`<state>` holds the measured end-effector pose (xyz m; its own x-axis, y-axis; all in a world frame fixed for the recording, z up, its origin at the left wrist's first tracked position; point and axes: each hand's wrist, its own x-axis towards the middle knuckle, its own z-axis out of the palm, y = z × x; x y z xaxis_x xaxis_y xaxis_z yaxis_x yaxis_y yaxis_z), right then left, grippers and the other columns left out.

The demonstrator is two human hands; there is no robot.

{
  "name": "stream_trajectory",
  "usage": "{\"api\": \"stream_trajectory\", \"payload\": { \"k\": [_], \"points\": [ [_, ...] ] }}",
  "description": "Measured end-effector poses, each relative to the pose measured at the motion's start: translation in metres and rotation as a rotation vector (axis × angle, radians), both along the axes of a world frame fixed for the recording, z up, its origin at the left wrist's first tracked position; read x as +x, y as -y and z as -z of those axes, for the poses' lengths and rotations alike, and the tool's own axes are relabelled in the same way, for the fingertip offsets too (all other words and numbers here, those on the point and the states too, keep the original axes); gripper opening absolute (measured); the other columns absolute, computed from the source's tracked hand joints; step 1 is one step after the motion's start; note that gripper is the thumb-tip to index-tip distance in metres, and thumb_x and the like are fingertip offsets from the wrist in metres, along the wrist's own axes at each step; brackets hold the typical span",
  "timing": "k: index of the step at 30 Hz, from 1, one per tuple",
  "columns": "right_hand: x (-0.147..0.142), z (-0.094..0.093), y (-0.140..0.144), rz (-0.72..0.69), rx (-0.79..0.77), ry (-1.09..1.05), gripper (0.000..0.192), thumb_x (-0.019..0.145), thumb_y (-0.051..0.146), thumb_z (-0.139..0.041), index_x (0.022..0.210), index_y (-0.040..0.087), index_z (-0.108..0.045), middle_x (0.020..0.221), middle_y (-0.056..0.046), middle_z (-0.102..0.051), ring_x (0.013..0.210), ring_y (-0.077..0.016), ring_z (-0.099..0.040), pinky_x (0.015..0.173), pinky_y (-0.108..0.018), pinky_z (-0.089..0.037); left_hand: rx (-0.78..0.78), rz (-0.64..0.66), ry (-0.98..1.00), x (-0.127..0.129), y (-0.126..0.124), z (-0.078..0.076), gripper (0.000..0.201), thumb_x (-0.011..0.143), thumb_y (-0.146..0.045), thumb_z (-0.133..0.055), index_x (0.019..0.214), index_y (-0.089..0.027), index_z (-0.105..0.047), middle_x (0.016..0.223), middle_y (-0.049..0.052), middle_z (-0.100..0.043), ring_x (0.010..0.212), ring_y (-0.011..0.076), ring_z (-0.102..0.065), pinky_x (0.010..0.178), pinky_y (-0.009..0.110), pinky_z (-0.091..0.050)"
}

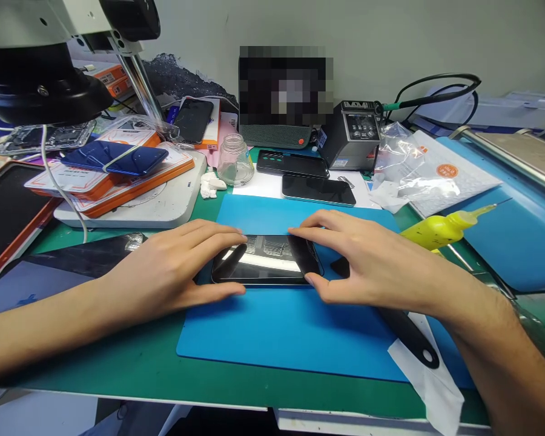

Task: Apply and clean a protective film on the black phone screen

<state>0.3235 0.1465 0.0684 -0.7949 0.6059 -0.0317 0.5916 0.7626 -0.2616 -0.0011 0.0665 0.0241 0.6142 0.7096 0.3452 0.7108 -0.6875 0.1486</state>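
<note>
A smartphone point(266, 263) with a dark, glossy screen lies sideways on the blue mat point(277, 333), and light reflects off its glass. My left hand point(172, 263) spans its left end, fingertips along the far edge and thumb at the near edge. At the other end, my right hand point(367, 260) pinches across the phone in the same way, its thumb by the near right corner. Under my right wrist lies a black-handled tool point(411, 336), partly hidden, beside a white tissue point(429, 384).
A yellow needle-tipped bottle point(440, 230) lies right of my right hand. Two phones point(318, 191) and a glass jar point(235, 160) stand behind the mat. Orange-white boxes point(131, 178) carry a blue phone point(115, 157). A microscope head point(40, 85) overhangs the left.
</note>
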Motion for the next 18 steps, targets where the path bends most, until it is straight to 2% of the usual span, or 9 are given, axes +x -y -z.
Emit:
{"api": "stream_trajectory", "payload": {
  "k": [3, 7, 11, 18],
  "points": [
    [0.000, 0.000, 0.000, 0.004, 0.004, 0.000, 0.059, 0.097, 0.053, -0.066, 0.149, 0.024, -0.073, 0.145, -0.012, -0.072, 0.117, -0.0343, -0.076, 0.096, -0.050, -0.063, -0.121, -0.066, 0.063, -0.001, 0.000, -0.001, 0.053, 0.111, -0.057, -0.064, 0.151, -0.024, -0.056, 0.139, 0.010, -0.077, 0.125, 0.0291, -0.077, 0.108, 0.042, -0.061],
    [0.001, 0.000, -0.002, 0.009, 0.002, -0.009, 0.056, 0.098, 0.053, -0.067, 0.147, 0.027, -0.073, 0.145, -0.010, -0.072, 0.112, -0.0323, -0.078, 0.091, -0.047, -0.064, -0.320, -0.173, 0.180, -0.002, -0.003, -0.004, 0.074, 0.100, -0.067, -0.077, 0.159, -0.033, -0.048, 0.150, 0.006, -0.072, 0.127, 0.0304, -0.074, 0.110, 0.045, -0.060],
    [0.003, 0.001, -0.004, -0.001, 0.003, -0.018, 0.057, 0.098, 0.056, -0.067, 0.147, 0.029, -0.072, 0.143, -0.009, -0.073, 0.109, -0.0321, -0.079, 0.089, -0.047, -0.066, -0.494, -0.240, 0.225, -0.001, -0.006, -0.007, 0.091, 0.094, -0.063, -0.085, 0.166, -0.036, -0.037, 0.150, 0.006, -0.068, 0.128, 0.0309, -0.070, 0.117, 0.051, -0.056],
    [0.003, 0.004, -0.007, 0.009, 0.016, 0.001, 0.057, 0.096, 0.057, -0.069, 0.146, 0.031, -0.073, 0.142, -0.010, -0.074, 0.107, -0.0344, -0.081, 0.085, -0.049, -0.069, -0.626, -0.225, 0.296, -0.002, -0.008, -0.013, 0.100, 0.090, -0.057, -0.090, 0.169, -0.036, -0.033, 0.156, 0.008, -0.060, 0.142, 0.0316, -0.062, 0.124, 0.050, -0.051]
  ]
}}
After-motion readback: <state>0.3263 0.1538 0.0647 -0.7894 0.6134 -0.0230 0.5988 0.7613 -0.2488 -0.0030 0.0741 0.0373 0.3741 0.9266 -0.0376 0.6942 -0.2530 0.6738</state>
